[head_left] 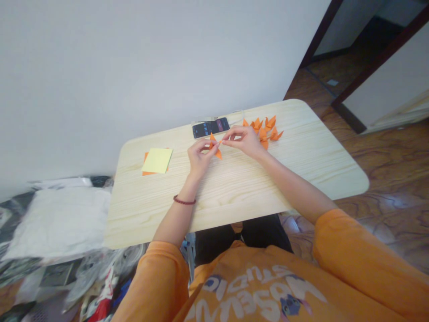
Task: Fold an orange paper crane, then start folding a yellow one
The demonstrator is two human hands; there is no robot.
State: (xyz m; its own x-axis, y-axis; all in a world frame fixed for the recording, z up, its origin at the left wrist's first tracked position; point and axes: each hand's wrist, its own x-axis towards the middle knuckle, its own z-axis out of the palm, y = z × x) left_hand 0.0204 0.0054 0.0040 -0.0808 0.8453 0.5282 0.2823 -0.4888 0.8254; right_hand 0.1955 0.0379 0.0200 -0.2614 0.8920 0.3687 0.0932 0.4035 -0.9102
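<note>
Over the middle of the table, my left hand (pixel 202 154) pinches an orange origami crane (pixel 217 152) with its wings spread. My right hand (pixel 246 140) meets it from the other side, thumb and forefinger closed on a small pointed end of the same crane. Parts of the crane are hidden behind the left fingers. Right beside my right hand lies a group of several finished orange paper cranes (pixel 263 136), some partly covered by that hand.
A phone (pixel 210 128) with its screen lit and a white cable (pixel 237 117) lies behind my hands near the wall. Yellow paper squares (pixel 158 160) rest on orange paper (pixel 145 173) at the left of the wooden table (pixel 144 210). Bags and clutter (pixel 63 223) fill the floor at left.
</note>
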